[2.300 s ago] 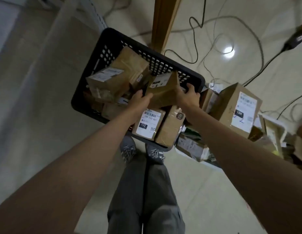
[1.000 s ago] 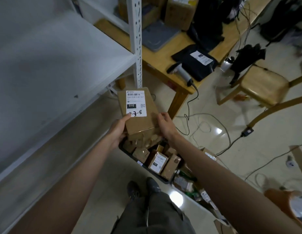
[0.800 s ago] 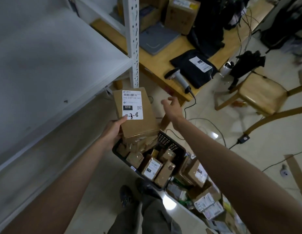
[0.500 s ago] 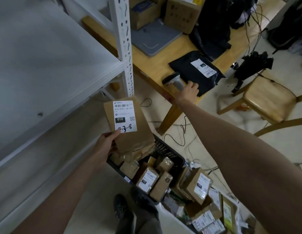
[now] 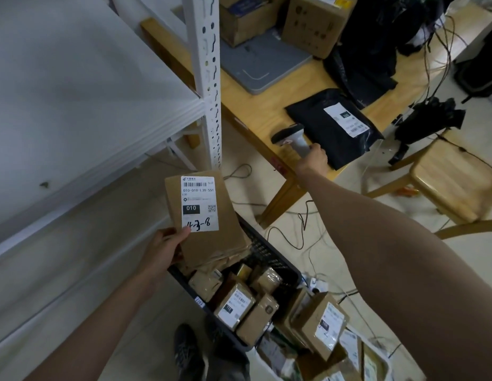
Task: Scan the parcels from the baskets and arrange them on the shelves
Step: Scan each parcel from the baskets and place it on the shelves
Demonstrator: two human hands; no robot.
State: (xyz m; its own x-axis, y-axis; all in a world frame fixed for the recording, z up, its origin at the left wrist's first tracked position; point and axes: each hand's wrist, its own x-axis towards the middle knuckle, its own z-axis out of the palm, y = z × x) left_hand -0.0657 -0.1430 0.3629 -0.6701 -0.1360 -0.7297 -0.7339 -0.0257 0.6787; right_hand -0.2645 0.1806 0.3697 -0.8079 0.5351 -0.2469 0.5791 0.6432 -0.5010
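White metal shelves (image 5: 82,86) filling the left side, a perforated upright at their front corner. Beyond the upright, a wooden counter (image 5: 266,114) carrying cardboard boxes (image 5: 313,20), a grey flat pad (image 5: 261,64) and a black mailer bag (image 5: 332,127) with a white label. To the right, a wooden chair (image 5: 453,177) with cables trailing over the floor around it. Low in the middle, a black basket (image 5: 269,259) on the floor, packed with small brown parcels; just right of it, a loose pile of more parcels (image 5: 321,323). Held up above the basket's near-left corner, in front of the upright's foot, a flat brown parcel (image 5: 209,243), label facing up, printed 010 with handwriting beneath. Left hand (image 5: 162,248) gripping that parcel at its lower left edge, thumb pressed on the label's corner, fingers hidden behind. Right hand (image 5: 313,158) stretched out to the counter's front edge, curled round the handle of a handheld scanner (image 5: 290,134) beside the black bag, its head pointing left.
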